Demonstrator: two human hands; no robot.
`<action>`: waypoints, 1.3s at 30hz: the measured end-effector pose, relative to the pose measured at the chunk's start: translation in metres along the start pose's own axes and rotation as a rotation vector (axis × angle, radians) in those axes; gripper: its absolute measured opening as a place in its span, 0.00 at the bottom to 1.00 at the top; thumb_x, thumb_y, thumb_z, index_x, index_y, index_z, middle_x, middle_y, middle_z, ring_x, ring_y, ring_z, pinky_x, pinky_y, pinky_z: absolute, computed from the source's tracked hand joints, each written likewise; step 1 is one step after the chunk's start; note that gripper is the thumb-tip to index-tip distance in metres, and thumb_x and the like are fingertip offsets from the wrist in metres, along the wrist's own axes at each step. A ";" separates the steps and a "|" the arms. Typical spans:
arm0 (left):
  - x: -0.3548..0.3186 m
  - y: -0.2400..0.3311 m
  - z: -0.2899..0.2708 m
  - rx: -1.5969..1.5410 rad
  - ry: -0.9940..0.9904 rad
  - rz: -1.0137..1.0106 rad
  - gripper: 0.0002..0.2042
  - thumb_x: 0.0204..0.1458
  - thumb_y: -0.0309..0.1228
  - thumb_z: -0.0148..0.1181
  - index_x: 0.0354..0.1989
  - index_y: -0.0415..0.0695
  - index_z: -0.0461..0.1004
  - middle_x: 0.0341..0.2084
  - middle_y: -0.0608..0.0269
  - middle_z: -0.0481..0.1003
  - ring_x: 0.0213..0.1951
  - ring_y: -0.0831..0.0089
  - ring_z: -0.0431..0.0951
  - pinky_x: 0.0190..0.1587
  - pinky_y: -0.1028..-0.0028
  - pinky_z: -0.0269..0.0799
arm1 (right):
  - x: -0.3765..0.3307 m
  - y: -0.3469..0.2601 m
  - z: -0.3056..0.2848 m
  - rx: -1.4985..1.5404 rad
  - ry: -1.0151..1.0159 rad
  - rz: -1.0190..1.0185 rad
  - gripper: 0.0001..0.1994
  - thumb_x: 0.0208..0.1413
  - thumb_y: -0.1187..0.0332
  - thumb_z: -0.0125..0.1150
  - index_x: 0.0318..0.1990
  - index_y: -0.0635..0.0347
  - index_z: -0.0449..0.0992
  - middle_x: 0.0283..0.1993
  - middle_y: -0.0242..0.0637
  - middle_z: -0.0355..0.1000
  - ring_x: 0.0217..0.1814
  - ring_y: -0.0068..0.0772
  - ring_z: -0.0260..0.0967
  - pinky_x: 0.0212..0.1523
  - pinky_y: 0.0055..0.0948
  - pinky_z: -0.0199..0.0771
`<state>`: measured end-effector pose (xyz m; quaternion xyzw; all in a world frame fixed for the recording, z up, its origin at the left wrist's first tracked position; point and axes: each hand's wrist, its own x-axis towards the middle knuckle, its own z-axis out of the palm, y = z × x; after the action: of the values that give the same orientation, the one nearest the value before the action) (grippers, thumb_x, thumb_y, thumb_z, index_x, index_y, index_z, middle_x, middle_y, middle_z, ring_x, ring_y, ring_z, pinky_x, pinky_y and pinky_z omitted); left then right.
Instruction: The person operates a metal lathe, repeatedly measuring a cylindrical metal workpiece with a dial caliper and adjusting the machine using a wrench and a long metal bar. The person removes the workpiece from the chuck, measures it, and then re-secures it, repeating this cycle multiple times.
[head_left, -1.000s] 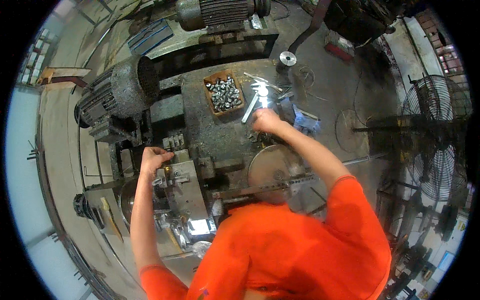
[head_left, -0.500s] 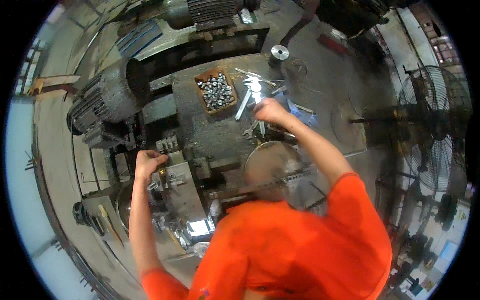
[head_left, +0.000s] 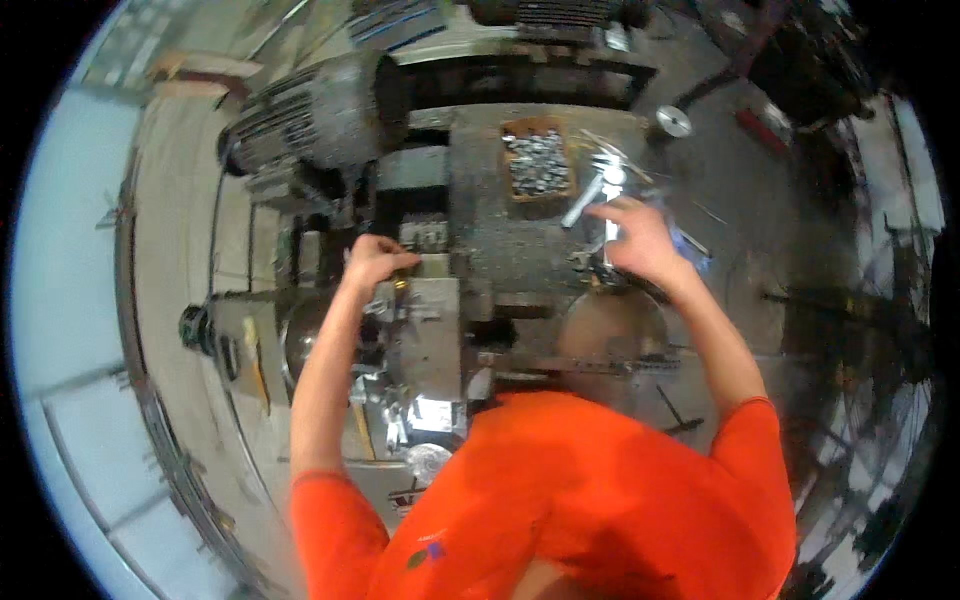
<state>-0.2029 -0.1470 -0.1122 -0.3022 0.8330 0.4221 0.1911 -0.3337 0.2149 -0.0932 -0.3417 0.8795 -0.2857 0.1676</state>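
Observation:
My left hand is at the machine on the left, its fingertips pinched together beside a pale metal block. Whatever those fingers hold, if anything, is too small to make out. Over the bench at the right, my right hand has its index finger and thumb apart, with nothing seen between them. A bright metal caliper lies just beyond and partly beneath that hand. Beside the caliper is a flat steel strip. Left of these tools stands a shallow box full of small shiny metal parts.
A big ribbed motor stands at the far left. Nearer, a round brown disc sits below my right forearm. A metal cylinder stands at the back right, and a fan, blurred, is at the right.
The view has shifted, so the scene appears farther right and higher. My right hand has gone from curled at the caliper to fingers apart. My left hand stays pinched by the block.

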 end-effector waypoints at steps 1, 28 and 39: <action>-0.002 0.001 0.000 -0.056 0.004 -0.020 0.12 0.32 0.32 0.68 0.21 0.35 0.75 0.17 0.63 0.73 0.21 0.78 0.68 0.24 0.74 0.63 | 0.014 -0.035 0.006 -0.092 0.002 -0.163 0.28 0.28 0.72 0.57 0.47 0.53 0.71 0.45 0.45 0.65 0.46 0.44 0.65 0.44 0.34 0.67; 0.010 -0.021 0.007 -0.174 0.059 -0.077 0.09 0.30 0.24 0.64 0.21 0.33 0.74 0.20 0.63 0.74 0.22 0.77 0.70 0.26 0.75 0.65 | 0.120 -0.142 0.105 -0.620 -0.092 -0.976 0.15 0.40 0.59 0.55 0.37 0.51 0.77 0.61 0.42 0.53 0.61 0.42 0.49 0.47 0.45 0.56; 0.018 -0.030 0.007 -0.166 0.029 0.013 0.07 0.35 0.22 0.61 0.25 0.34 0.74 0.22 0.66 0.74 0.25 0.80 0.69 0.26 0.75 0.64 | 0.113 -0.140 0.114 -0.648 0.000 -0.927 0.16 0.42 0.58 0.55 0.41 0.46 0.76 0.62 0.38 0.53 0.62 0.41 0.48 0.46 0.46 0.57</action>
<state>-0.1960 -0.1615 -0.1443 -0.3176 0.7999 0.4864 0.1506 -0.2874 0.0073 -0.1070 -0.7262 0.6803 -0.0445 -0.0888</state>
